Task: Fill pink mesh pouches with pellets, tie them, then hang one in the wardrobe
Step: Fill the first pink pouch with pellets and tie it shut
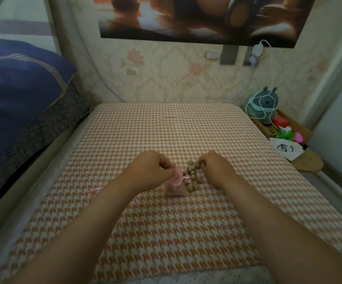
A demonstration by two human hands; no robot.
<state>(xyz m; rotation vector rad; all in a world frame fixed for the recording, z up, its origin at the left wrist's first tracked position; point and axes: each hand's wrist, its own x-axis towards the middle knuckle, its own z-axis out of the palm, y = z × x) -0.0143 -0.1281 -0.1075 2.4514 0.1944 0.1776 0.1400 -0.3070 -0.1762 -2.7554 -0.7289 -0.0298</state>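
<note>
The left hand [149,171] pinched the mouth of the pouch [175,188], which sat on the cushion [166,128] looking part-filled, its neck rising up and away into those fingertips. Just right of it, touching its side, the pellets [192,173] lay in a loose strip running away from the person, and the right hand [215,171] curled its fingertips together on the strip's far end, seemingly nipping one. The pouch mouth lay just left of the right hand, so that hand looked better placed for the drop.
</note>
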